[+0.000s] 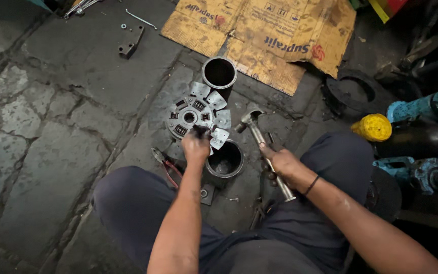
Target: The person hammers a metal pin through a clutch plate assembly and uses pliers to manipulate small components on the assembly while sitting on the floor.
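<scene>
- The person sits on the floor (51, 152) with knees apart, in dark trousers, looking down between the legs.
- The right hand (282, 162) has its grip closed around the handle of a hammer (262, 144); the metal head points up and to the left, raised just above the floor, and a dark band sits on that wrist.
- The left hand (196, 147) rests its grip on the near edge of a clutch disc (196, 116), the fingers pinched on something small and dark that cannot be made out.
- The clutch disc lies flat, its grey friction pads fanned around a hub with springs, and its near edge sits over the rim of a dark metal ring (225, 161) on the floor.
- Red-handled pliers (166, 162) lie just left of the ring, beside the left knee.
- Beyond the disc a metal cylinder (219, 73) stands upright, open end up, touching the edge of a flattened cardboard sheet (264, 35).
- Far right, a yellow cap (372, 127) lies near blue machine parts (424, 109).
- Far left, a small dark bracket (130, 43) lies well apart from the rest.
</scene>
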